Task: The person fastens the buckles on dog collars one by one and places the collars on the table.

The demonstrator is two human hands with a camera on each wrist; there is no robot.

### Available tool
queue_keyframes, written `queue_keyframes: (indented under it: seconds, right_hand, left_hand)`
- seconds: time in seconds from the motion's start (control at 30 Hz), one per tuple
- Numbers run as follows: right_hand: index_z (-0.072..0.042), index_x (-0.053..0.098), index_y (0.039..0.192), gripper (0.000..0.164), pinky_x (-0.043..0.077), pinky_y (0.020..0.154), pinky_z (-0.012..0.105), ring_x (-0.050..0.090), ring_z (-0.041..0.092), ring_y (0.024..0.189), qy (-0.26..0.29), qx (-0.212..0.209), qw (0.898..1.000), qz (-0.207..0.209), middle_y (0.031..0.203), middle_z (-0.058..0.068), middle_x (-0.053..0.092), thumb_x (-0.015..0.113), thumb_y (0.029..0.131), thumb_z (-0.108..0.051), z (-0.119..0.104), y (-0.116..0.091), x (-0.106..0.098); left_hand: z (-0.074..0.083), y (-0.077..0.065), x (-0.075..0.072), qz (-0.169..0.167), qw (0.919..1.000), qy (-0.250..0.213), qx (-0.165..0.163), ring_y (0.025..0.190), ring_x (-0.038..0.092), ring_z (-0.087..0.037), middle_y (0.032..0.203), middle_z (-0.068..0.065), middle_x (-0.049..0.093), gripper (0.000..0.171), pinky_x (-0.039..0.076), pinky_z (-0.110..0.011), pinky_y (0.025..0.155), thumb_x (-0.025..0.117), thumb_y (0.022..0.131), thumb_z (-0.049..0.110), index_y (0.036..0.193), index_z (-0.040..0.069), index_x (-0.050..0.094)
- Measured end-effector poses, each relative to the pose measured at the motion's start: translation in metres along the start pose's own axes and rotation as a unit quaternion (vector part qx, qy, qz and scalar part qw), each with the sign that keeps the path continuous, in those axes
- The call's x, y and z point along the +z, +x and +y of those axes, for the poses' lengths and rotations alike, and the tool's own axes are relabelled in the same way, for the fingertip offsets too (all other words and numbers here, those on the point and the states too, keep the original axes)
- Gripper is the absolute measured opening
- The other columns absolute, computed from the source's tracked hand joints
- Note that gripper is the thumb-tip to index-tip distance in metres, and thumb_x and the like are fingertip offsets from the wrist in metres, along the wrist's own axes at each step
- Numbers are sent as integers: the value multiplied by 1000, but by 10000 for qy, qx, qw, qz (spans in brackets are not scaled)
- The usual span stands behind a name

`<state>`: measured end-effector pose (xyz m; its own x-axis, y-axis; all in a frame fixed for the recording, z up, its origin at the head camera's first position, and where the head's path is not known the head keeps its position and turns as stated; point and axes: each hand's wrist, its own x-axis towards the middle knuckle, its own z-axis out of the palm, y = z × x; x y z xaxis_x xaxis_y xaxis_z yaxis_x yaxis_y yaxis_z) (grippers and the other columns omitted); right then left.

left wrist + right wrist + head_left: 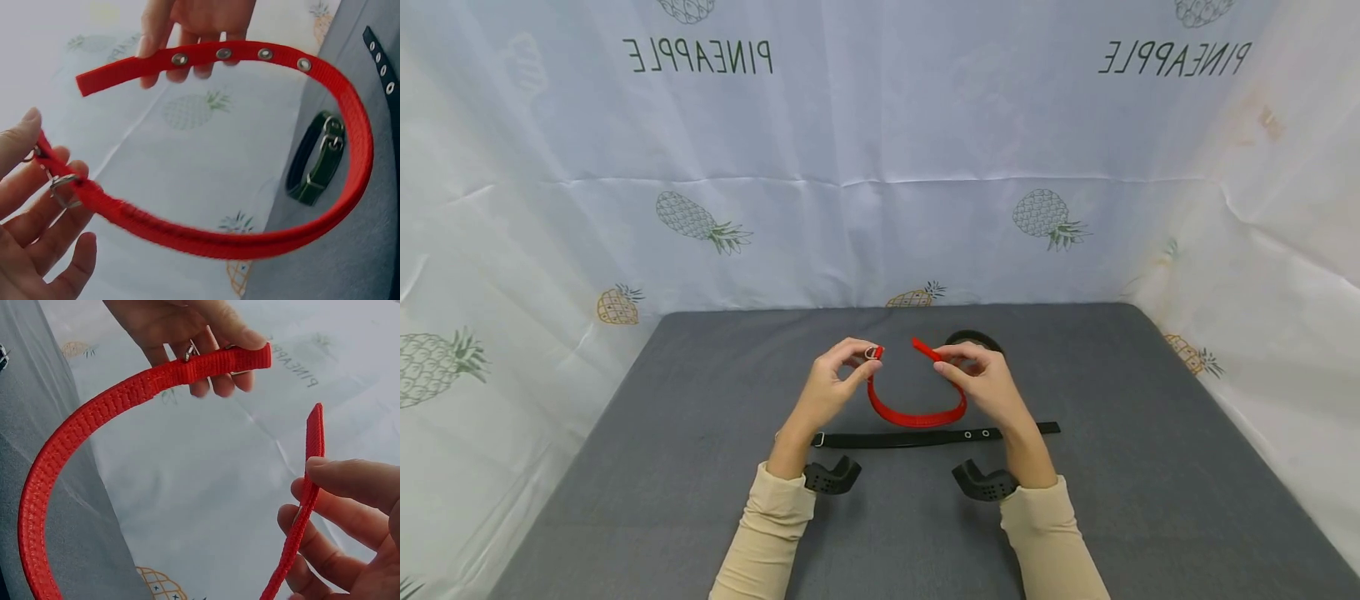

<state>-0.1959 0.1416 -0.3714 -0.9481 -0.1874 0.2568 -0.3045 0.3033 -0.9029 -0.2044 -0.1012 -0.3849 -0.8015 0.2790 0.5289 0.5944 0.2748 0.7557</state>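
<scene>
A red pet collar [917, 419] hangs in a U between my two hands, above the table. My left hand [832, 379] pinches its buckle end between thumb and fingers; a metal D-ring [64, 182] shows beside those fingertips. At the other end, my right hand [987, 383] pinches the strap a little short of its tip, which sticks out free toward the left hand. Several metal eyelets [223, 54] line that half of the collar in the left wrist view. The two ends are apart, with a gap between them.
A black collar [887, 440] lies stretched out on the grey table [715, 400], passing below both forearms in the head view. Behind my right hand sits a dark, buckled collar [317, 159] in a loop. A pineapple-print curtain [880, 242] surrounds the table's back and sides.
</scene>
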Motion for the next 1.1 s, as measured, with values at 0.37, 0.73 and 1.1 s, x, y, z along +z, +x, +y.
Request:
queue_keyframes:
  seconds: [0.37, 0.73, 1.1]
  right_hand:
    - [8, 61, 115, 28, 54, 79, 20, 64, 1, 81, 840, -23, 9957, -397, 88, -18, 65, 62, 93, -9, -3, -2, 7]
    - [5, 63, 118, 30, 55, 77, 19, 63, 1, 80, 895, -192, 9956, -210, 91, -19, 65, 65, 91, -7, -11, -5, 12]
    - [5, 69, 108, 29, 50, 64, 22, 58, 7, 70, 577, -712, 9958, 4, 87, -5, 67, 72, 87, -16, -17, -8, 9]
  left_hand:
    - [1, -1, 13, -339, 9801, -1957, -53, 73, 54, -10, 86, -15, 55, 34, 50, -21, 72, 46, 103, 18, 119, -11, 40]
    - [7, -3, 20, -316, 9809, -1914, -147, 73, 45, -2, 83, -13, 51, 32, 42, -18, 73, 44, 103, 16, 125, -7, 39]
    - [12, -3, 18, -301, 9906, -1323, -157, 73, 47, -3, 85, -5, 52, 27, 41, -18, 64, 56, 98, 12, 121, -1, 52]
